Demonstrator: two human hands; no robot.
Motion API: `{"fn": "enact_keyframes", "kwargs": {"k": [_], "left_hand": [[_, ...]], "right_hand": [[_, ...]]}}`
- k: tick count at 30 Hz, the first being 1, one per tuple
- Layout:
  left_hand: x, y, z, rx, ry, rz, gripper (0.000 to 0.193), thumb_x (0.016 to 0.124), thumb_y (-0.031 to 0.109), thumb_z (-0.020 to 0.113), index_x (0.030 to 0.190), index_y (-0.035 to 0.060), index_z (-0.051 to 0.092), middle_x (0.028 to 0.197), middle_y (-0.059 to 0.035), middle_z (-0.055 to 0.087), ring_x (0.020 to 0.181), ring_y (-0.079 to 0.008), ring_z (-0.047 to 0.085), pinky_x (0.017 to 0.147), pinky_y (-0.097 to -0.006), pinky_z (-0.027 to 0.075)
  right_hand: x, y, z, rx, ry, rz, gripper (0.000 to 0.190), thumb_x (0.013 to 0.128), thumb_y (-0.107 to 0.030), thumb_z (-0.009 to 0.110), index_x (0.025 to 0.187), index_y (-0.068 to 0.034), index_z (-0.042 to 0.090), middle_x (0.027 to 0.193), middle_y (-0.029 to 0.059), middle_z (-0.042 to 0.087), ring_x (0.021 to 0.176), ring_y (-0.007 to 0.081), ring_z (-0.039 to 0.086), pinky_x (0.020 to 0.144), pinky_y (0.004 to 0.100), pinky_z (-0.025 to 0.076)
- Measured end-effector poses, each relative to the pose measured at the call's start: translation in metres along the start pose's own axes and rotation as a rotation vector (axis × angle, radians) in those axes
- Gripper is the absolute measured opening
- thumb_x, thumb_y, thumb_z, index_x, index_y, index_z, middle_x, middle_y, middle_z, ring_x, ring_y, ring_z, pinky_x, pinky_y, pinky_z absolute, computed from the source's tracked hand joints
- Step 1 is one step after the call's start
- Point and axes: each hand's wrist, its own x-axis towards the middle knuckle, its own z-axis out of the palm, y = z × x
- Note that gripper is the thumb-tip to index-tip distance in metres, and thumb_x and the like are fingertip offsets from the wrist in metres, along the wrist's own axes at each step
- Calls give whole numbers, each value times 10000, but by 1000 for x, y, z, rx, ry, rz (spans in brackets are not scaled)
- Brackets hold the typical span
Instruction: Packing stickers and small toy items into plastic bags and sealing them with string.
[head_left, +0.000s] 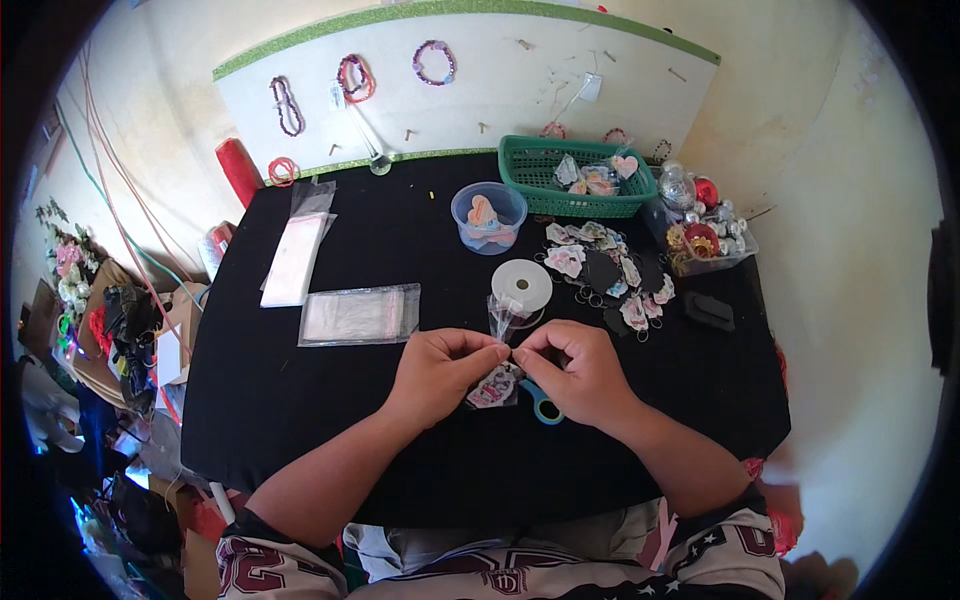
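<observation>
My left hand (448, 373) and my right hand (576, 371) meet at the gathered neck of a clear plastic bag (504, 319), thumbs and forefingers pinched there. A printed keychain charm (493, 387) lies in the bag's lower part, below my fingers. Whether a thin tie is between my fingertips is too small to tell. Blue-handled scissors (546, 405) lie partly under my right hand. Just beyond the bag's gathered top is a white ribbon spool (522, 285).
Clear plastic sleeves (360, 315) lie left. Beyond stand a plastic tub (489, 241) and a green basket (577, 204). Keychain charms (564, 260) are heaped right, near a black case (709, 311) and a box of ornaments (720, 264). A white board (465, 105) with bracelets stands behind.
</observation>
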Motion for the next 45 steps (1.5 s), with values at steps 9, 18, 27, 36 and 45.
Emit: {"fn": "enact_keyframes", "kwargs": {"k": [9, 18, 27, 36, 45], "left_hand": [[3, -7, -8, -36, -49, -11, 177, 898, 128, 699, 968, -35, 705, 805, -35, 686, 694, -42, 589, 621, -187, 462], [4, -2, -8, -24, -106, 29, 185, 913, 145, 686, 967, -30, 704, 788, -17, 674, 674, -37, 575, 601, -186, 446], [4, -9, -13, 44, -108, 73, 189, 912, 161, 688, 972, -17, 709, 786, -12, 679, 664, -30, 578, 599, -183, 451], [5, -7, -11, 10, -118, 46, 223, 895, 196, 699, 968, -13, 724, 766, -7, 677, 659, -21, 557, 595, -191, 449], [5, -3, -14, -211, -131, -50, 189, 924, 183, 678, 1004, 12, 695, 867, -23, 687, 740, -53, 596, 695, -206, 474]], "right_hand": [[35, -14, -35, -199, 141, -14, 249, 860, -241, 717, 904, 4, 710, 785, 112, 695, 678, 166, 641, 633, 294, 503], [170, 4, -6, -565, 81, -61, 210, 807, -169, 700, 923, 7, 706, 836, 169, 713, 778, 313, 706, 686, 388, 548], [213, 14, 29, -910, -27, 307, 352, 700, -234, 789, 936, 14, 708, 933, 195, 715, 894, 340, 709, 760, 420, 579], [204, 20, 11, -845, 36, 190, 338, 753, -284, 772, 917, 3, 700, 910, 196, 710, 838, 349, 705, 751, 409, 564], [78, 1, -30, 103, 67, -101, 238, 915, -106, 631, 1112, 23, 598, 857, 105, 700, 717, 143, 650, 603, 271, 503]]}}
